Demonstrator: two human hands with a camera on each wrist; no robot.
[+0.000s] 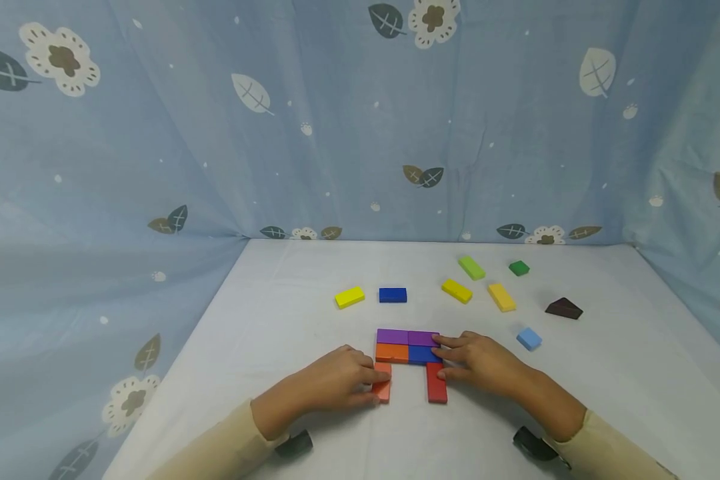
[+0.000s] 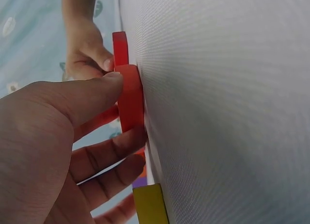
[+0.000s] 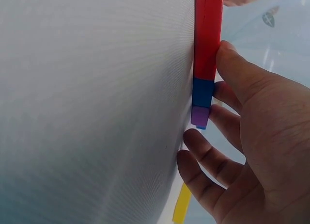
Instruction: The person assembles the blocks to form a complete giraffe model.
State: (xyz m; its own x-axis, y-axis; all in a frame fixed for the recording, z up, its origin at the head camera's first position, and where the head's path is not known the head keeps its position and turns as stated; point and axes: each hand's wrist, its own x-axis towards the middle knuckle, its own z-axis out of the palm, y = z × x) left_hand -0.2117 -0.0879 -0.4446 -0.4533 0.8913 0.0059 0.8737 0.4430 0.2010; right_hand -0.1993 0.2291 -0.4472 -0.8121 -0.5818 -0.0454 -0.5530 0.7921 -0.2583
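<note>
In the head view, my left hand (image 1: 341, 380) pinches a coral-orange block (image 1: 385, 393) between thumb and index finger. The left wrist view has the thumb on the edge of this coral block (image 2: 131, 95). My right hand (image 1: 489, 363) lays its thumb on the side of a red block (image 1: 437, 392), its other fingers stretched toward a blue block (image 1: 421, 355) and a purple block (image 1: 420, 339). An orange block (image 1: 392, 354) and another purple block (image 1: 393, 336) complete two flat rows. The coral and red blocks stand like legs below those rows, with a gap between them.
Behind the rows lie a yellow block (image 1: 350, 297) and a dark blue block (image 1: 393, 295). Farther right are another yellow block (image 1: 457, 291), a light green block (image 1: 471, 267), a pale orange block (image 1: 502, 297), a green piece (image 1: 519, 268), a dark triangle (image 1: 564, 308) and a light blue block (image 1: 529, 339).
</note>
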